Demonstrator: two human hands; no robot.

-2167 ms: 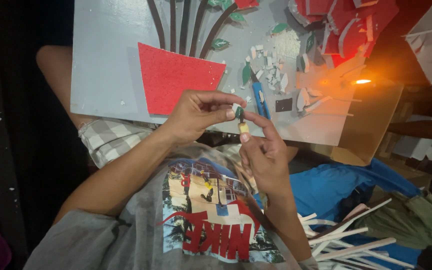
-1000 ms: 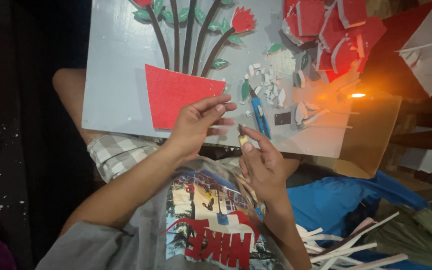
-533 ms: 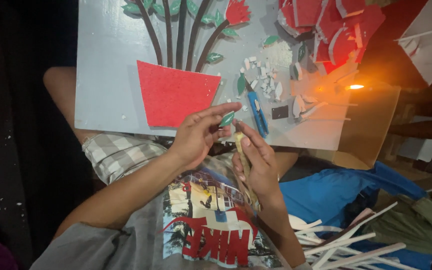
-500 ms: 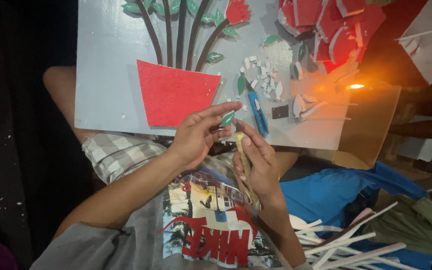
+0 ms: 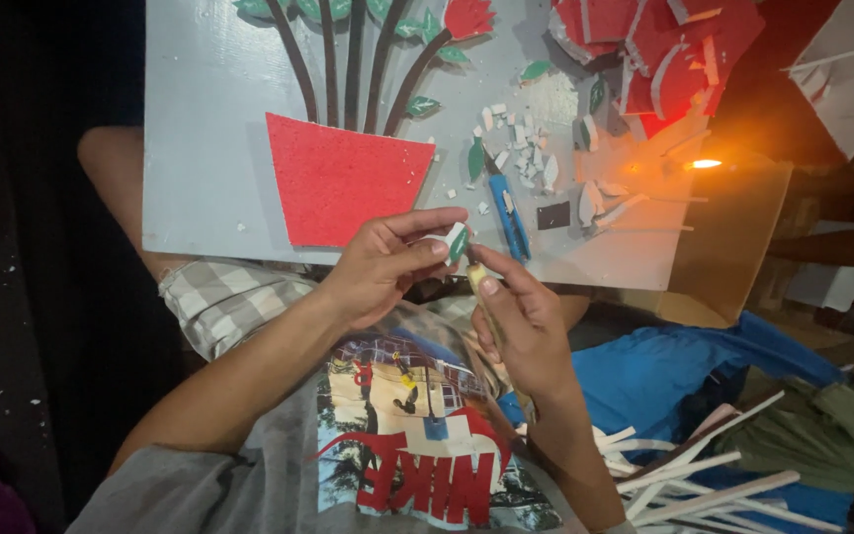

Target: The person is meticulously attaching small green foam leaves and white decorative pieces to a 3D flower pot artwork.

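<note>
left hand (image 5: 383, 267): fingertips pinching small green foam leaf (image 5: 458, 243), frame centre | right hand (image 5: 526, 321): closed on thin cream stick (image 5: 477, 282) | leaf likely light, flimsy; grip edges | grey board (image 5: 210, 148) above

The person is wearing a grey T-shirt (image 5: 279, 475) with short sleeves. It is showing a big picture on the front, in red, blue, green and white, with large red letters across it. The arms are going bare from the sleeves down. The left hand (image 5: 383, 267) and the right hand (image 5: 526, 326) are wearing no gloves, rings or watch. The person is also wearing checked shorts (image 5: 224, 302) in grey and white squares.
</note>
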